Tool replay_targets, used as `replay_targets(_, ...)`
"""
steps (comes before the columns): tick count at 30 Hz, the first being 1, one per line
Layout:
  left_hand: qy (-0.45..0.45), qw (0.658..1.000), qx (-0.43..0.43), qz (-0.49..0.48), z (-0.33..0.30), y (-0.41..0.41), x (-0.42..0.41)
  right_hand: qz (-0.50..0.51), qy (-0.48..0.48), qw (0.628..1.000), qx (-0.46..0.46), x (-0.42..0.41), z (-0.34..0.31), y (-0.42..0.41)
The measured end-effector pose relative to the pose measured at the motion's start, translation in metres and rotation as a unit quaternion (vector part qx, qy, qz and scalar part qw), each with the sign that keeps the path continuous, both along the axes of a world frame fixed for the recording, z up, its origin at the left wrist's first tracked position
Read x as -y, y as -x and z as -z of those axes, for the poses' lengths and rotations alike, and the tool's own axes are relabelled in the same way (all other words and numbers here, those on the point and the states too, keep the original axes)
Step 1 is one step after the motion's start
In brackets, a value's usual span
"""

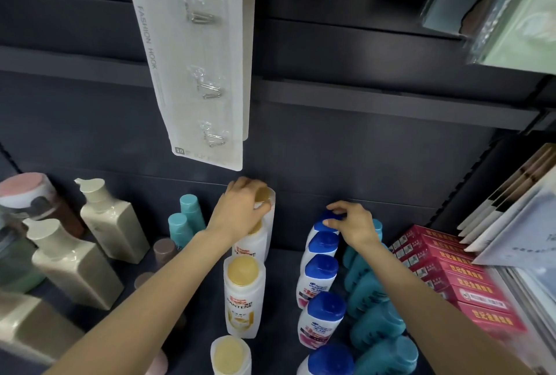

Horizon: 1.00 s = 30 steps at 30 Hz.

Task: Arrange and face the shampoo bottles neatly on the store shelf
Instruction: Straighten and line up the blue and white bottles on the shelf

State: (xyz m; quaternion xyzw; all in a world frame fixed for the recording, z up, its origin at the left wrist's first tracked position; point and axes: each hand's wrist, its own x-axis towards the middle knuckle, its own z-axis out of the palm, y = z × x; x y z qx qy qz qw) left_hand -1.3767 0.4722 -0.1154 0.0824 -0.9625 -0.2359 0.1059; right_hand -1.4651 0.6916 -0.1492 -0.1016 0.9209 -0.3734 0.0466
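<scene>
A row of white shampoo bottles with yellow caps (243, 290) runs front to back down the middle of the dark shelf (198, 326). My left hand (240, 209) grips the cap of the rearmost yellow-capped bottle (266, 209). To the right stands a row of white bottles with blue caps (320, 275). My right hand (353, 224) pinches the blue cap of the rearmost one (326, 221). A row of teal bottles (373, 308) stands just right of the blue-capped row.
Beige pump bottles (111, 224) and two small teal bottles (186, 221) stand at the left. Red boxes (451, 278) are stacked at the right, beside packaged goods. A white hook pack (198, 68) hangs from above, over the shelf's back wall.
</scene>
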Motion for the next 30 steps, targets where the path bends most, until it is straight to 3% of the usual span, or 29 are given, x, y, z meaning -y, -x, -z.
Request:
replay_targets(6, -0.080, 0.995, 0.047, -0.043, -0.004, 0.014, 0.003, -0.010, -0.018, 1.000, -0.010, -0.002, -0.001, 0.000)
replay_targets(15, 0.012, 0.991, 0.125, 0.034, -0.015, 0.023, -0.010, -0.027, -0.033, 0.999, -0.024, 0.001, 0.002, 0.001)
replay_targets(21, 0.042, 0.987, 0.130, 0.080, -0.025, 0.027, -0.016, -0.023, -0.048, 0.998, -0.024, 0.000, 0.002, 0.002)
replay_targets(30, -0.003, 0.998, -0.011, 0.061, -0.038, -0.001, -0.034, -0.025, -0.009, 0.998, -0.054, -0.010, -0.014, -0.021)
